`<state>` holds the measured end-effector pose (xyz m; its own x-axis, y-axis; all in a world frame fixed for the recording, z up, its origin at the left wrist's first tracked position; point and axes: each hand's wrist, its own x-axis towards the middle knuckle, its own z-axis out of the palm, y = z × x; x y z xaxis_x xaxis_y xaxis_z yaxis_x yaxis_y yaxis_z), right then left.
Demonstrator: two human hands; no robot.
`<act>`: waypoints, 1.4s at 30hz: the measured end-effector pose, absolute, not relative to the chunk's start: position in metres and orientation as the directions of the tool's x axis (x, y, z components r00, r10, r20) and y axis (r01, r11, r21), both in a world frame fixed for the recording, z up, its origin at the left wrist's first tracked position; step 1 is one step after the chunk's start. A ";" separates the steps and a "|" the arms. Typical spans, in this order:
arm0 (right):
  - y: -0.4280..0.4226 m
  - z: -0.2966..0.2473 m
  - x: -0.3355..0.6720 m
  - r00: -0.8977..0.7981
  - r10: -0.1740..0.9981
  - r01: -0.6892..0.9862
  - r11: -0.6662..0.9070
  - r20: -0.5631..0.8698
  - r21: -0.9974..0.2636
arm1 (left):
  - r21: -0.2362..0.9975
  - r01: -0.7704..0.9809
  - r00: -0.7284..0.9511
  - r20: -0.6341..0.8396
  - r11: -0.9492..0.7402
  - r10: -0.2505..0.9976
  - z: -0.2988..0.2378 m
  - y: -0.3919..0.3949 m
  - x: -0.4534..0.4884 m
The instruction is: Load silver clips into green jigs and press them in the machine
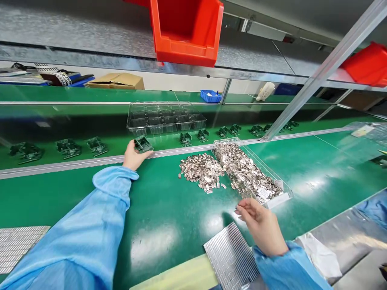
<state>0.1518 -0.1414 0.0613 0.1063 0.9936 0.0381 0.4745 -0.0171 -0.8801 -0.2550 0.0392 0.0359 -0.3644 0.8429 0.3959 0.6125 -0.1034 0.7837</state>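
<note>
My left hand [133, 158] is closed on a small green circuit board assembly [143, 144], held by its edges over the metal rail at the belt's near side. My right hand [262, 226] is pinched, thumb against fingers, over the bench; a tiny piece shows at its fingertips, too small to name. Beyond it lies a clear plastic tray [282, 197] heaped with small silvery metal parts [250, 169]. To the tray's left a loose pile of the same parts [202, 171] rests on the green bench. Under my right hand is a ribbed silvery sheet [231, 255].
Several board assemblies [68, 148] stand in a row along the green belt. A clear compartment tray [166, 119] sits behind them. Overhead, a shelf carries a red bin [187, 48]; a slanting metal post [317, 72] rises at right. Another striped sheet [21, 243] lies at left.
</note>
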 end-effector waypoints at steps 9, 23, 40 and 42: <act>-0.232 0.061 0.100 0.445 0.875 0.168 0.129 0.192 -0.977 | 0.967 -0.194 0.260 0.213 -0.165 0.942 0.036 -0.152 -0.064; -0.248 0.043 0.072 0.480 0.857 0.258 0.064 0.186 -0.964 | 0.977 -0.211 0.459 0.120 -0.024 0.880 0.030 -0.194 -0.044; -0.247 0.043 0.065 0.532 0.845 0.018 0.056 0.057 -0.998 | 0.995 -0.064 0.422 0.100 -0.081 0.901 0.035 -0.195 -0.046; -0.246 0.044 0.065 0.541 0.840 -0.021 0.052 0.032 -0.998 | 0.996 -0.052 0.425 0.088 -0.072 0.901 0.036 -0.196 -0.047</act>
<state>0.0649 -0.2460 0.0441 0.5414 0.8401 0.0324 -0.0215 0.0523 -0.9984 -0.0468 -0.1962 0.0355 0.4245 0.9012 0.0876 -0.0518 -0.0724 0.9960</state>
